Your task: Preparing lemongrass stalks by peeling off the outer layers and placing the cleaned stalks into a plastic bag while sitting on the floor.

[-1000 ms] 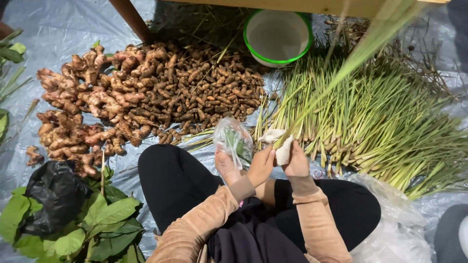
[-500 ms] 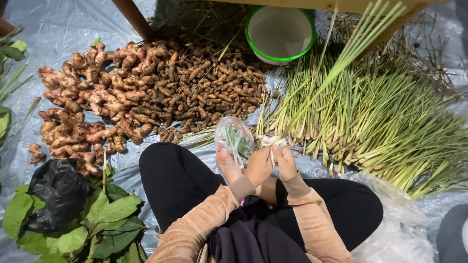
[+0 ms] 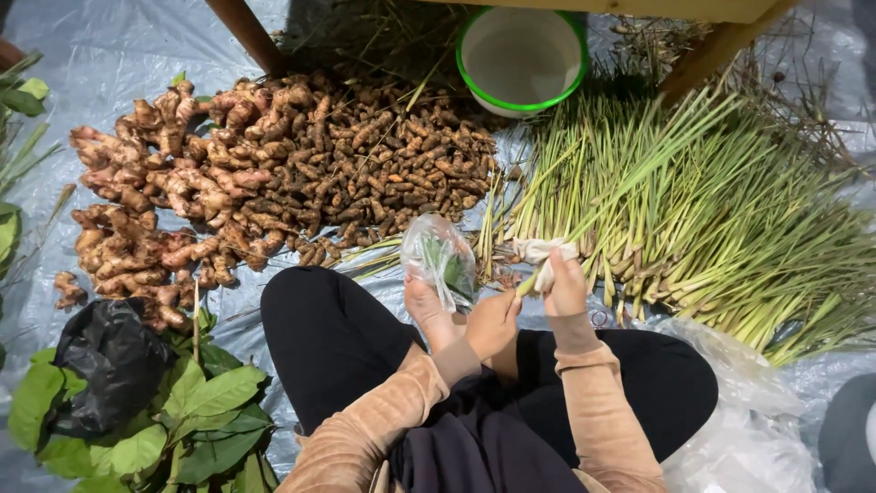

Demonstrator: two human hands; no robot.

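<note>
Here, what we saw:
Left hand (image 3: 431,306): its grip was pressed together on a small clear plastic bag (image 3: 440,257) holding green leaves, raised just above our knees.
Right hand (image 3: 564,285): its grip pinched a lemongrass stalk (image 3: 630,183) near its pale base, together with a white scrap (image 3: 540,249); the stalk slanted away to the far right.
Lemongrass pile (image 3: 721,237): a wide green heap lay on the right, just beyond the right hand, butt ends toward us.
Turmeric roots (image 3: 401,169): we saw a brown heap at far centre, touching the ginger.
Ginger (image 3: 155,201): paler, knobbly pieces were spread on the left.
Bowl (image 3: 522,57): white with a green rim, it stood at the far edge, above the lemongrass.
Black bag (image 3: 108,361): it sat crumpled at near left, on broad green leaves (image 3: 214,411).
Ground sheet (image 3: 109,82): grey plastic lay under everything.
</note>
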